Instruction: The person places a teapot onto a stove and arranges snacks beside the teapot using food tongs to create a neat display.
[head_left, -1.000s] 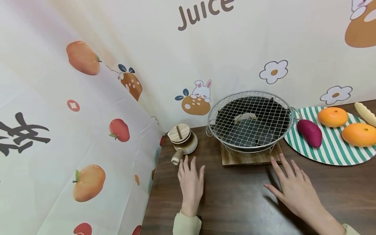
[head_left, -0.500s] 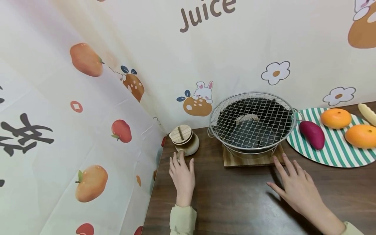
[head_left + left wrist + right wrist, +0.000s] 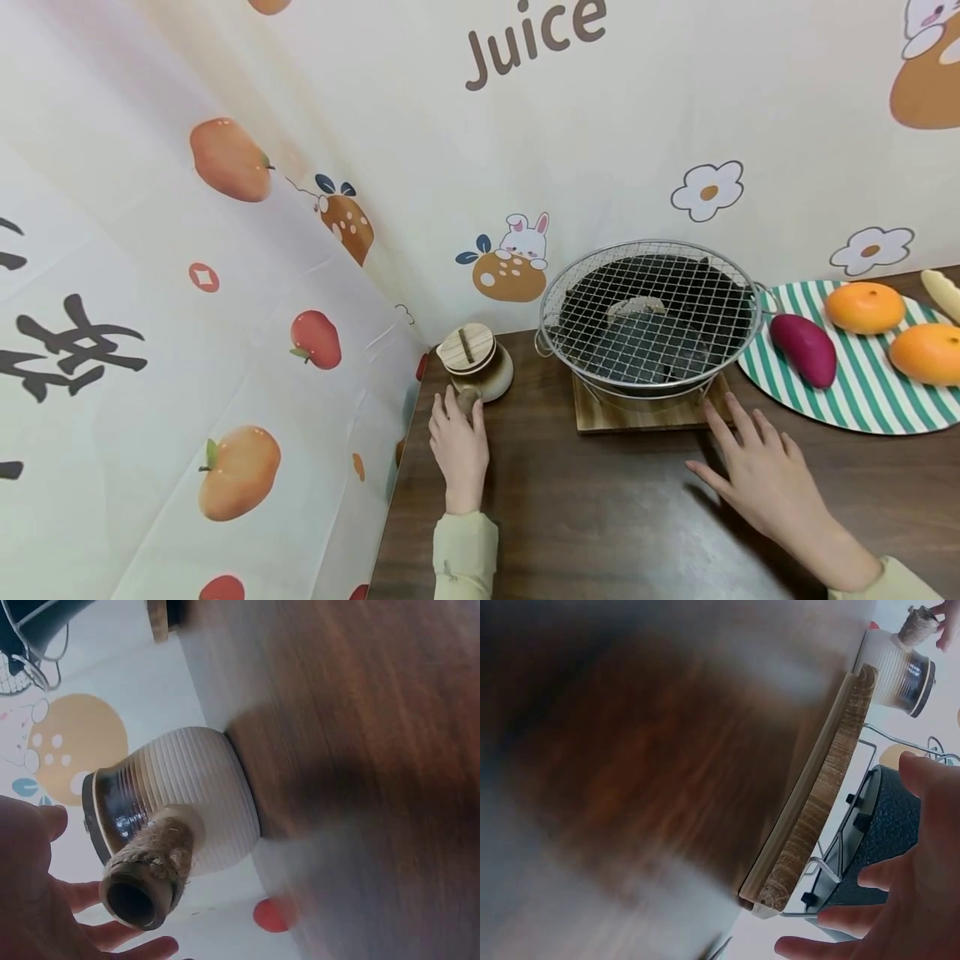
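A small ribbed ceramic teapot (image 3: 202,791) with a flat wooden lid (image 3: 467,347) stands at the table's left end. Its twine-wrapped side handle (image 3: 156,855) points toward the person. My left hand (image 3: 460,446) is right at that handle, thumb to one side and fingers to the other, not curled round it. To the right, my right hand (image 3: 767,479) is spread over the table in front of the wooden board (image 3: 648,417), fingertips near its front right corner. On the board sits a dark round grill (image 3: 889,840) topped by a wire mesh (image 3: 652,333).
Right of the grill lies a green-striped oval placemat (image 3: 847,408) carrying a purple sweet potato (image 3: 804,350), an orange (image 3: 865,307) and another orange (image 3: 928,353). A pale wavy-edged piece (image 3: 941,293) is at its far edge. Printed cloth walls (image 3: 360,467) border the table (image 3: 585,517) left and behind.
My left hand has moved left from beside the teapot to its handle, thumb and fingers now on either side. The right hand stays spread in front of the board; the head view shifts slightly.
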The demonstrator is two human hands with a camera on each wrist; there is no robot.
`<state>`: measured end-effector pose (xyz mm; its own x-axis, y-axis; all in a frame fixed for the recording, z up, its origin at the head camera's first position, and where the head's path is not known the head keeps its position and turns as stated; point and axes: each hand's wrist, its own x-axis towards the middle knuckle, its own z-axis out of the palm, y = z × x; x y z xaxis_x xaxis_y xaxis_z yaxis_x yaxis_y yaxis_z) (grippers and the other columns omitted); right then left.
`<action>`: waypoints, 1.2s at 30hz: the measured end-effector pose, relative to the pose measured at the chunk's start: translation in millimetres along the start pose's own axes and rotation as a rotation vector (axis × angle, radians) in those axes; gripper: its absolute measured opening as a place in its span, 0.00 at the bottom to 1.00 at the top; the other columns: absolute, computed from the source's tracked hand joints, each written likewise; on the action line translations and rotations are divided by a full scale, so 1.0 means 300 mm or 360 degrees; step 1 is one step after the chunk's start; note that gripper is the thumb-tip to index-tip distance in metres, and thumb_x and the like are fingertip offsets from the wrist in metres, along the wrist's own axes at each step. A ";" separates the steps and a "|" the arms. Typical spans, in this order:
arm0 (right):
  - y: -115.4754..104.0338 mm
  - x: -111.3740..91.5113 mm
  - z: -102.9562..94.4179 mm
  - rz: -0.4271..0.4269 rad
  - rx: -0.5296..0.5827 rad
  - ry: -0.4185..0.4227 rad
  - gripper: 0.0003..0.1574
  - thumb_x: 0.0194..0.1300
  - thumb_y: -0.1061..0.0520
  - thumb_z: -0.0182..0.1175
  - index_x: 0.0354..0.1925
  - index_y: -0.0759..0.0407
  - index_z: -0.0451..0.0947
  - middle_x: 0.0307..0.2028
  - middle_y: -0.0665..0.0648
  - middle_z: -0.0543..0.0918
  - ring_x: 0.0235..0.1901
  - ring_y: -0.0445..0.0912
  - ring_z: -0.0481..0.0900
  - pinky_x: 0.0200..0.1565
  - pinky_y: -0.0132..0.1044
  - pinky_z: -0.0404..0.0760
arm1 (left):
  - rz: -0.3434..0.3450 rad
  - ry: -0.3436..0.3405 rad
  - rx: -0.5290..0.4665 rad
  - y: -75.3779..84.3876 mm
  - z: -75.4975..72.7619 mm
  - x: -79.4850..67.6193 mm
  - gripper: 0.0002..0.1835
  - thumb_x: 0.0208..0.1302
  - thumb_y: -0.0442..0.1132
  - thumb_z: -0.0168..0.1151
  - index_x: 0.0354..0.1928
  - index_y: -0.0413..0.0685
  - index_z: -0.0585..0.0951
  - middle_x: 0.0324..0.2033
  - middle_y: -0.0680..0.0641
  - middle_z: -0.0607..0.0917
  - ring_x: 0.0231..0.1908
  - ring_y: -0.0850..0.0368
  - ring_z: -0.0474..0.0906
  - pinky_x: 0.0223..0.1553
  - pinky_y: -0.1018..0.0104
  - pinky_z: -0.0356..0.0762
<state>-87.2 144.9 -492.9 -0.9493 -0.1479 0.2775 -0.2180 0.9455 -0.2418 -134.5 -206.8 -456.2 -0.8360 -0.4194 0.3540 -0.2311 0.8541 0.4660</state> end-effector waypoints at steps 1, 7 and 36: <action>0.001 0.003 0.000 0.0004 0.0004 0.0004 0.53 0.56 0.31 0.61 0.71 0.55 0.59 0.65 0.71 0.65 0.57 0.71 0.68 0.48 0.71 0.69 | -0.0006 -0.0001 -0.0005 -0.001 0.003 0.005 0.31 0.68 0.52 0.57 0.67 0.43 0.67 0.65 0.32 0.69 0.61 0.32 0.69 0.51 0.35 0.71; 0.014 0.020 0.001 0.0009 0.0021 0.0021 0.51 0.57 0.31 0.61 0.70 0.55 0.60 0.64 0.72 0.66 0.55 0.71 0.69 0.46 0.71 0.68 | -0.0075 -0.0062 -0.0086 -0.008 0.007 0.034 0.34 0.67 0.52 0.58 0.68 0.41 0.65 0.63 0.30 0.70 0.57 0.30 0.71 0.50 0.36 0.73; 0.031 0.070 0.022 0.0028 0.0013 -0.0090 0.48 0.57 0.36 0.64 0.60 0.71 0.67 0.58 0.77 0.69 0.50 0.71 0.75 0.40 0.66 0.74 | -0.0313 -0.0133 -0.0249 -0.055 0.047 0.097 0.28 0.57 0.52 0.67 0.56 0.44 0.78 0.40 0.36 0.86 0.36 0.37 0.83 0.33 0.44 0.76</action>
<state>-110.6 148.6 -495.4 -0.9642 -0.1479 0.2203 -0.2031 0.9457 -0.2540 -162.1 -228.8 -464.9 -0.8223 -0.5401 0.1790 -0.3190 0.6981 0.6410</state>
